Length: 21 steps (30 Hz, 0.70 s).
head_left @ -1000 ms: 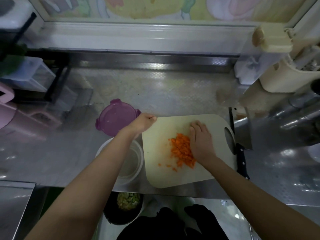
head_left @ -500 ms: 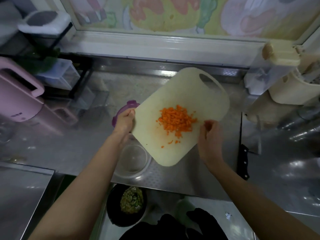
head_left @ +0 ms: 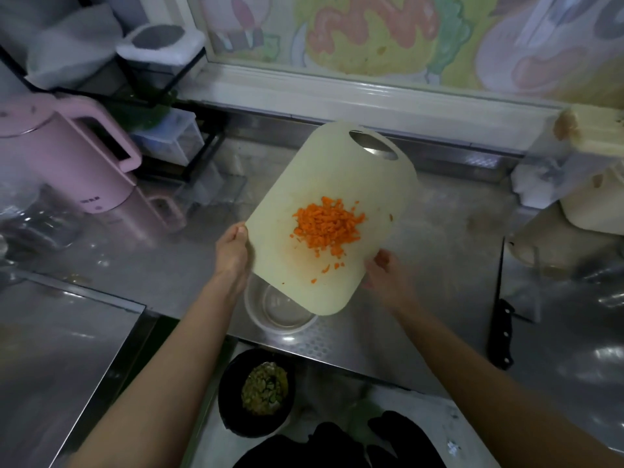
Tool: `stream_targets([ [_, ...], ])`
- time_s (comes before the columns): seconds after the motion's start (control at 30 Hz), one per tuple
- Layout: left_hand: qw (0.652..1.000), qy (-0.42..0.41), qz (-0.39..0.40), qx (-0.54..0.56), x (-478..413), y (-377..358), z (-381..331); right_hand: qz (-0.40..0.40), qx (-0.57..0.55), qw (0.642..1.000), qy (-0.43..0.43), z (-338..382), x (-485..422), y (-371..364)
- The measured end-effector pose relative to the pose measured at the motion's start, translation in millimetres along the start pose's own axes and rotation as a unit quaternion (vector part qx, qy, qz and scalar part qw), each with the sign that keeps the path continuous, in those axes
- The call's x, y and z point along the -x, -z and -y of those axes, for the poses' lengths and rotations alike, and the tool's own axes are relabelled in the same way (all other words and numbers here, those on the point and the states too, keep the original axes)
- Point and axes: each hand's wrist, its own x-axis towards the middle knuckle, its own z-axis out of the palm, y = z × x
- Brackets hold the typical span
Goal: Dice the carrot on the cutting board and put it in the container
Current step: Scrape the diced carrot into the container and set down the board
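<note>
From the head view, the cutting board (head_left: 341, 163) is held up off the steel surface (head_left: 435, 285), tilted, with its handle hole at the far end and its near rounded corner hanging over the clear container (head_left: 266, 324). The diced carrot (head_left: 327, 227) lies in an orange heap near the middle of the board, with a few loose bits scattered toward the near end. The left hand (head_left: 233, 253) grips the board's left edge, thumb on the top face and fingers curled beneath. The right hand (head_left: 386, 270) sits at the board's near right edge with its fingers bent; I cannot tell whether it pinches the board or only props it from below. The container stands on the surface between the two forearms, partly hidden by the board. A black-handled knife (head_left: 503, 336) lies on the surface well to the right. A pink kettle (head_left: 64, 157) stands at the far left. Nearer the person, below the edge of the surface, a dark bowl (head_left: 229, 400) holds chopped green scraps.
</note>
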Motion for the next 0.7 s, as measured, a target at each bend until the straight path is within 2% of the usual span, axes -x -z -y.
stream_targets([
  [0.07,1.000,0.000,-0.004,0.007,3.8,3.6,0.0,0.042,-0.050,0.997,-0.032,0.4,2.4,-9.4],
  [0.13,1.000,-0.008,-0.007,-0.009,3.3,8.4,1.3,0.030,-0.054,0.997,-0.035,4.4,6.2,-13.6],
  [0.23,0.984,-0.066,-0.030,-0.161,-2.0,18.6,2.9,0.025,-0.036,0.998,-0.034,7.7,4.9,-15.2],
  [0.3,0.949,-0.147,-0.053,-0.274,-0.5,21.7,0.9,0.019,-0.021,0.999,-0.032,9.3,4.3,-17.1],
  [0.33,0.933,-0.200,-0.048,-0.295,3.8,19.4,-3.5,0.017,-0.015,0.999,-0.030,11.3,5.4,-18.4],
  [0.4,0.906,-0.288,0.011,-0.309,12.6,8.9,-12.5,0.019,-0.006,1.000,-0.019,15.3,8.2,-22.2],
  [0.47,0.879,-0.329,0.087,-0.334,16.0,-4.2,-17.7,0.024,0.000,1.000,-0.008,18.6,11.2,-26.6],
  [0.53,0.869,-0.333,0.139,-0.338,15.2,-15.2,-18.6,0.027,0.000,1.000,0.000,20.8,13.4,-31.4],
  [0.7,0.899,-0.283,0.175,-0.286,22.0,-24.8,-10.0,0.035,-0.019,0.999,-0.005,25.6,13.7,-36.8],
])
